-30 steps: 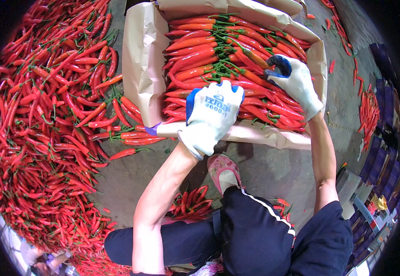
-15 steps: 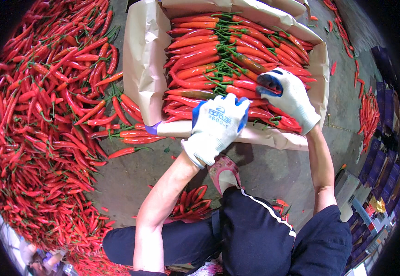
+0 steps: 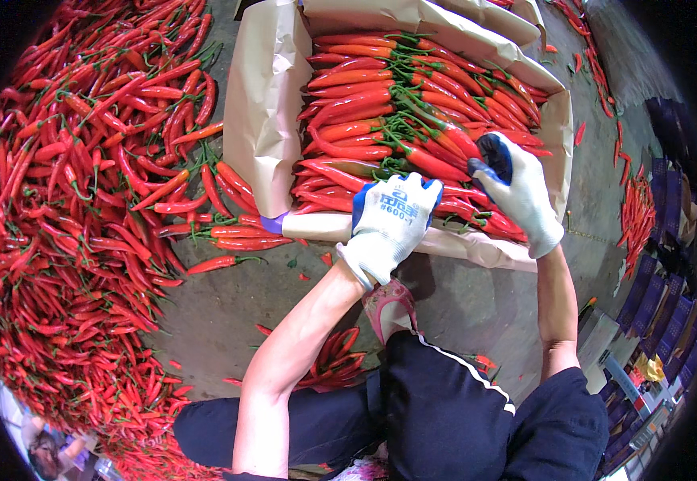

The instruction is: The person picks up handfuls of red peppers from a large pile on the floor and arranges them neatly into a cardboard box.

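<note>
A paper-lined box [image 3: 262,120] stands in front of me, filled with rows of red chillies [image 3: 354,92], their green stems meeting along the middle. My left hand [image 3: 392,212], in a white glove with blue coating, is at the box's near edge. Its fingers curl down over the chillies, and what lies under them is hidden. My right hand [image 3: 517,180], gloved alike, hovers over the right part of the rows. Its thumb and fingers stand apart, close to the tips of a few chillies. One darker, greenish-brown chilli [image 3: 432,112] lies among the red ones nearby.
A large heap of loose chillies [image 3: 68,232] covers the floor at left, reaching towards the box. A smaller pile [image 3: 336,357] is by my leg. More chillies [image 3: 637,212] lie at far right, beside stacked purple crates [image 3: 657,297]. Another person [image 3: 48,449] shows at lower left.
My right hand has moved slightly right and down, its thumb and fingers still apart. My left hand has shifted a little right over the near chillies. The whole view has shifted slightly.
</note>
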`<state>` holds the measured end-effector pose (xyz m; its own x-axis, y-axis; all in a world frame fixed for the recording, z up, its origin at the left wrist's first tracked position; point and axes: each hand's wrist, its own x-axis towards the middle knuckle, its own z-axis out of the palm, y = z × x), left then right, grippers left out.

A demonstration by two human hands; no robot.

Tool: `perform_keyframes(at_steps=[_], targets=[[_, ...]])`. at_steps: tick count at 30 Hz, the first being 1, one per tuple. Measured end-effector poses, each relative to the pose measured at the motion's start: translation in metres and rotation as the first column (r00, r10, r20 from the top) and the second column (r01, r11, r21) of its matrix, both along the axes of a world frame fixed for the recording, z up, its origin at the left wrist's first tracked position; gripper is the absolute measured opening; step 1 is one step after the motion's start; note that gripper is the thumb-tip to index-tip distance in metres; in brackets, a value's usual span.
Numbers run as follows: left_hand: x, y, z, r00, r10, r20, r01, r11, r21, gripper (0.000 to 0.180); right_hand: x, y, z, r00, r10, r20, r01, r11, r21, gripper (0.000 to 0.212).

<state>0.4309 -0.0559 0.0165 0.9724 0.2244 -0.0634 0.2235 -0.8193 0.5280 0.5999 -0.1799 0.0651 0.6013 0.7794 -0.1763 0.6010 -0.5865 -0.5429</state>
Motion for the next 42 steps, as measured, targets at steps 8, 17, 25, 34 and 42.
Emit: perform_keyframes(at_steps=[8,17,25,34,42], targets=[[-0.031,0.022,0.027,0.940,-0.170,0.295,0.182,0.983,-0.010,0.025,-0.020,0.005,0.032,0.622,-0.056,-0.781,0.279,0.948,0.155,0.040],[-0.221,0.128,0.070,0.945,-0.216,-0.247,0.106,0.912,-0.396,0.023,-0.165,0.026,-0.011,0.182,0.206,-0.961,-0.339,0.931,0.136,0.046],[-0.430,0.084,0.014,0.826,0.384,-0.412,-0.463,0.880,-0.109,0.038,-0.241,0.079,-0.012,0.446,0.642,-0.623,-0.836,0.547,-0.034,0.045],[-0.446,-0.009,-0.066,0.786,0.604,-0.133,-0.617,0.781,-0.101,0.033,-0.312,0.144,-0.043,0.196,0.911,-0.364,-0.910,0.030,-0.414,0.072],[-0.417,-0.101,-0.091,0.710,0.702,-0.055,-0.675,0.656,-0.338,0.032,-0.397,0.095,-0.082,0.187,0.925,-0.331,-0.881,0.009,-0.472,0.056]])
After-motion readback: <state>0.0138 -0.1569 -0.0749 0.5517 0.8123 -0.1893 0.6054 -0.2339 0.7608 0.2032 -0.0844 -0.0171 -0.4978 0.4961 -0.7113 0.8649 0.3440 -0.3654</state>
